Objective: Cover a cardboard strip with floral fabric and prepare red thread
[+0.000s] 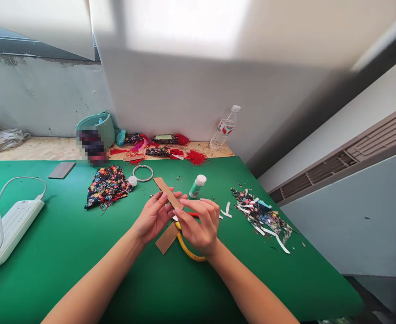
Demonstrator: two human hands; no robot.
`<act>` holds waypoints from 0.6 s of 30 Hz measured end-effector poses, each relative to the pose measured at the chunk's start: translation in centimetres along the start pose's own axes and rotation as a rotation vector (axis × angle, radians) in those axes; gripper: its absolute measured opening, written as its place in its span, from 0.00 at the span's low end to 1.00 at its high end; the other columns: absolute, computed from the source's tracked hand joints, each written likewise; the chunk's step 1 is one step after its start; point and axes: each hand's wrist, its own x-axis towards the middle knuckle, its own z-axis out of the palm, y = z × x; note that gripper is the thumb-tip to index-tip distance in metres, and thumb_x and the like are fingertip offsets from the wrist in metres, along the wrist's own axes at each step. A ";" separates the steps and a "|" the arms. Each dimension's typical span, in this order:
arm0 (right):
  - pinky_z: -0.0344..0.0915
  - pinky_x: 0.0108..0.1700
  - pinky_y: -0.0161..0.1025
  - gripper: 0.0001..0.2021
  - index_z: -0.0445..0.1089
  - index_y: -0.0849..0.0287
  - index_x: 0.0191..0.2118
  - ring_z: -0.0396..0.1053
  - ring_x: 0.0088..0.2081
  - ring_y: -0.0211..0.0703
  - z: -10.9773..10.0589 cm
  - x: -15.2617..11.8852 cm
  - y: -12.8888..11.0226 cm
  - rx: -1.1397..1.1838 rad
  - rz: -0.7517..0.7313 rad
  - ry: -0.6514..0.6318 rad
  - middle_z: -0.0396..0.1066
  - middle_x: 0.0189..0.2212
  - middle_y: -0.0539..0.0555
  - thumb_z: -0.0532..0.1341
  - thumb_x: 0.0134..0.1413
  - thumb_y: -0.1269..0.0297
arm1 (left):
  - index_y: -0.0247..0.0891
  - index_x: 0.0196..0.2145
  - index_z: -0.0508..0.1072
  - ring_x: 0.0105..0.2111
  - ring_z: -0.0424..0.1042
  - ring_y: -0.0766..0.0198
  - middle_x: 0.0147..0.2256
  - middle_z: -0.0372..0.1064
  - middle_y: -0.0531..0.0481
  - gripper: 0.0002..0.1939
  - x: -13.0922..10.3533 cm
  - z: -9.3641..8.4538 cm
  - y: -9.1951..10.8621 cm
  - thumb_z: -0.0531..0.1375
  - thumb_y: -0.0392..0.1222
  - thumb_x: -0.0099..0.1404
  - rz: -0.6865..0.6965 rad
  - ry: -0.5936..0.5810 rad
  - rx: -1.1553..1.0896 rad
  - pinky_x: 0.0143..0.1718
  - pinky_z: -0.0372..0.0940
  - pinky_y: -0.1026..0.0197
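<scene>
A narrow brown cardboard strip [166,189] is held above the green table by both hands. My left hand [153,218] grips it from the left, thumb on top. The fingertips of my right hand [201,225] pinch its lower right end. Below the hands a second brown cardboard piece [167,239] lies flat, beside a curved yellow handle [187,253] that is partly hidden by my right hand. A red part [193,215] shows behind the right fingers. Just beyond the hands a glue stick [198,186] stands upright with its white top up.
Floral fabric [108,186], a white cap [132,181] and a ring [143,166] lie at the left. Fabric and paper scraps [263,213] are at the right. A power strip [14,229] is far left; a bottle [224,128] and tasselled pieces [162,151] stand or lie behind.
</scene>
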 end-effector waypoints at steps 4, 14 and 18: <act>0.61 0.45 0.48 0.08 0.74 0.55 0.30 0.65 0.42 0.48 -0.3 0.3 0.2 0.077 0.173 -0.076 0.71 0.42 0.57 0.60 0.55 0.60 | 0.36 0.37 0.66 0.41 0.75 0.55 0.35 0.74 0.47 0.21 0.2 0.0 0.1 0.69 0.47 0.50 0.112 0.086 0.182 0.40 0.69 0.59; 0.56 0.50 0.50 0.18 0.66 0.54 0.12 0.62 0.46 0.49 -0.2 0.0 1.1 0.295 0.663 -0.238 0.75 0.39 0.51 0.53 0.47 0.75 | 0.36 0.30 0.63 0.26 0.75 0.60 0.25 0.70 0.55 0.27 0.7 -0.3 0.5 0.71 0.52 0.41 0.227 0.276 0.391 0.28 0.69 0.61; 0.59 0.49 0.49 0.19 0.70 0.55 0.16 0.65 0.45 0.48 0.1 0.2 1.2 0.428 0.702 -0.272 0.75 0.39 0.54 0.52 0.56 0.67 | 0.36 0.31 0.64 0.24 0.73 0.64 0.24 0.71 0.54 0.25 0.7 -0.5 0.4 0.71 0.50 0.42 0.218 0.265 0.394 0.27 0.67 0.63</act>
